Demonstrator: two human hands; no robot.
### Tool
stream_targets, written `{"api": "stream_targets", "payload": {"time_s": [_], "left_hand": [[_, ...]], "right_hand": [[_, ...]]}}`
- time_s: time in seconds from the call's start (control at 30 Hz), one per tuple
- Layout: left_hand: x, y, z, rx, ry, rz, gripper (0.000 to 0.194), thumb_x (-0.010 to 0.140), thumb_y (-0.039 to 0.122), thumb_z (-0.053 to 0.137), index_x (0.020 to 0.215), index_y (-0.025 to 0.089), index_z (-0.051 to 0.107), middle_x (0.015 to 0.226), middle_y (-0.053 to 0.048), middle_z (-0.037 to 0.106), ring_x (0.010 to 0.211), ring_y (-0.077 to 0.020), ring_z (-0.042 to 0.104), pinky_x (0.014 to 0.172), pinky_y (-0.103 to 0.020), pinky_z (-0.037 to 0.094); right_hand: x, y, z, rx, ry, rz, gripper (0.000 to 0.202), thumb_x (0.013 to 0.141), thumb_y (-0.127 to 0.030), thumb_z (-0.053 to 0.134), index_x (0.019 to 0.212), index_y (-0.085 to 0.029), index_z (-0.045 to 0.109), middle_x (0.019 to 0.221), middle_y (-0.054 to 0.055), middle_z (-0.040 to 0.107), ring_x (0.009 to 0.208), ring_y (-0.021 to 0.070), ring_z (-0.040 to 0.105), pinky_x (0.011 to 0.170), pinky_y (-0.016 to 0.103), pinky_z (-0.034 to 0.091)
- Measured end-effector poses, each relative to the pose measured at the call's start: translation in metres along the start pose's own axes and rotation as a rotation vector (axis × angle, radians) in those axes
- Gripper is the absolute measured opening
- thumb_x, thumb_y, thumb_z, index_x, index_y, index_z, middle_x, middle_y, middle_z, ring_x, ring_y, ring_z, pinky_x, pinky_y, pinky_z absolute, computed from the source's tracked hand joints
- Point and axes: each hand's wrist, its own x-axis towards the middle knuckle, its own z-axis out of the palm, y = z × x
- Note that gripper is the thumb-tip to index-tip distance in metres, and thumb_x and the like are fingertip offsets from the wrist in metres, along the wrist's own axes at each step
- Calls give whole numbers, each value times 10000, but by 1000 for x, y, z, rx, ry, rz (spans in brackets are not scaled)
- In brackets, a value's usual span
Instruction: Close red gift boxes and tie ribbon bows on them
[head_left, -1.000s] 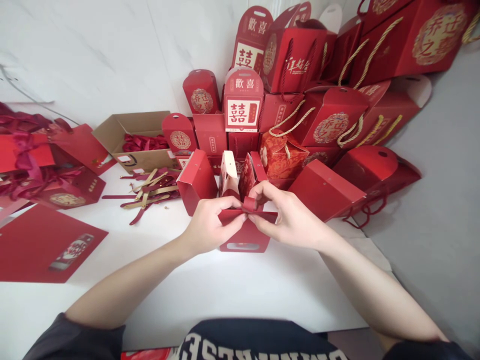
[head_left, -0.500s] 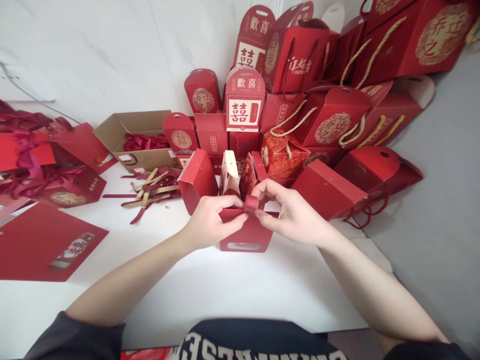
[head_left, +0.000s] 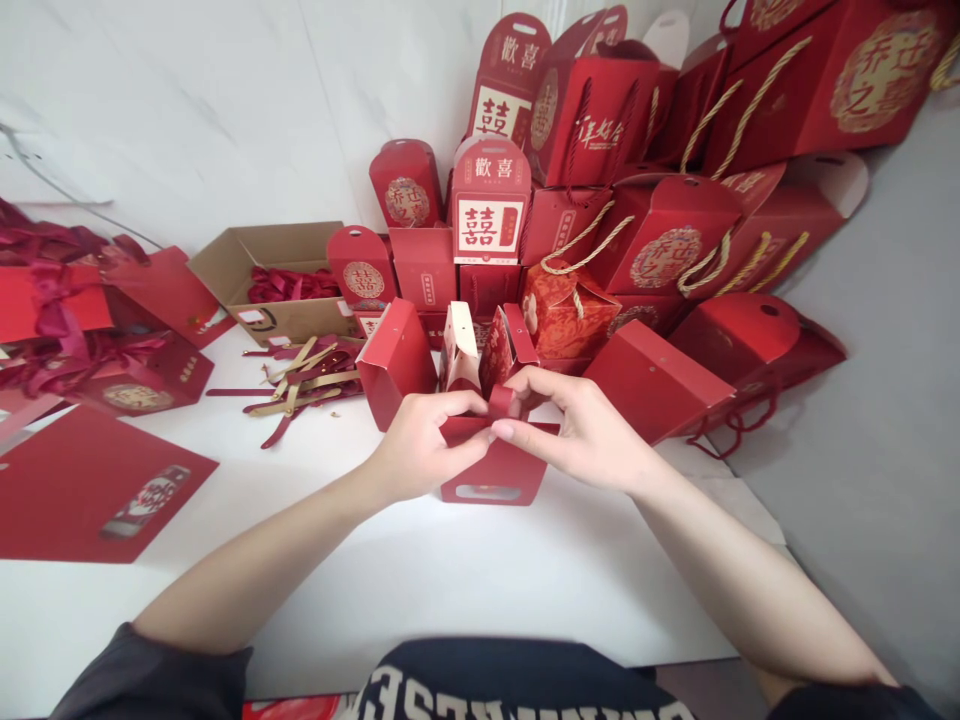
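Observation:
A dark red strap (head_left: 502, 402) is bent into a loop between my two hands, above the red gift box (head_left: 521, 460). My left hand (head_left: 435, 440) pinches one end of it between thumb and fingers. From the other side my right hand (head_left: 577, 425) closes on the strap, thumb against its lower part and index finger curled over the top. The box lies on the table under my fingers, with a slot-shaped cutout on its near face. My hands hide its upper part.
Red gift boxes (head_left: 491, 220) are stacked at the back and right. On the left lie maroon and gold straps (head_left: 300, 380), a cardboard box (head_left: 296, 318) of ribbon and a flat red sheet (head_left: 82, 490). More red boxes (head_left: 397, 360) stand just behind my hands.
My right thumb has shifted slightly left and up toward the left fingertips. The strap's loop has turned a little. The left hand and the box stay nearly where they were.

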Motion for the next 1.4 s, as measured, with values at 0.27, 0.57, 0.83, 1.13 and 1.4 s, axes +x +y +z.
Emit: {"api": "stream_targets", "payload": {"time_s": [0.27,0.57,0.83,1.13,1.4], "left_hand": [[2,-5,1,63,-2,48,153,891,276,565,864,151,648,761,14,654,682,-98,564,644,-202,436],[1,-3,-1,64,3,68,144,890,241,559,871,152,670,769,9,679,684,-97,595,644,-193,449],[2,-2,-2,101,-29,66,181,902,270,530,866,151,661,792,-9,684,695,-116,591,670,-218,465],[-1,-1,5,161,64,59,164,889,270,554,878,158,674,757,6,683,650,-100,573,637,-204,447],[-3,1,13,112,129,66,150,880,223,566,967,162,673,932,-24,730,821,-142,671,764,-231,511]], "right_hand": [[2,6,5,-49,126,50,306,881,-367,617,694,-179,465,653,-54,460,607,76,394,565,213,324],[1,4,-1,90,-60,119,182,913,-363,552,862,-188,545,798,-14,558,698,115,498,613,241,395],[-1,5,-8,19,-81,53,84,879,-267,591,878,-192,554,826,-9,602,740,126,565,691,256,462],[-9,-9,-13,-311,132,-125,88,887,-250,596,905,-197,529,871,16,619,731,127,562,662,245,442],[-22,-15,1,-868,144,-286,149,926,-210,525,832,-173,635,776,38,634,695,165,564,656,308,393]]}}
